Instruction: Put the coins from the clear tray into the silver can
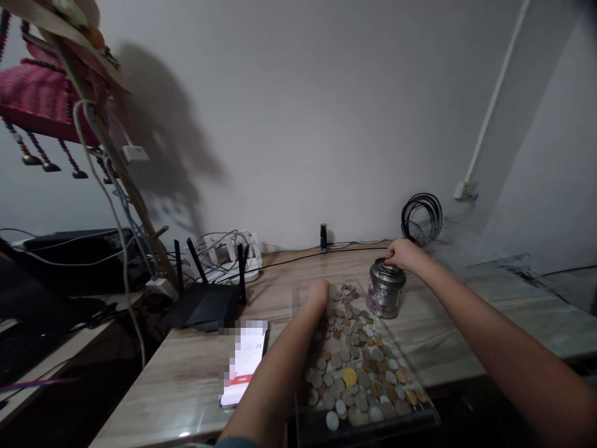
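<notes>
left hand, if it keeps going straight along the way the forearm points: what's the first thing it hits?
The left hand points away over the far end of the clear coin tray. Past the tray's edge lies bare table, then a thin black cable along the wall. Probably the cable first; depth is unclear.

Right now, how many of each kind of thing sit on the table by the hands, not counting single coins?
Clear tray of coins: 1
Coin tin, right hand on top: 1
Phone: 1
Black router: 1
The left hand rests in the tray.
Total: 4
</notes>
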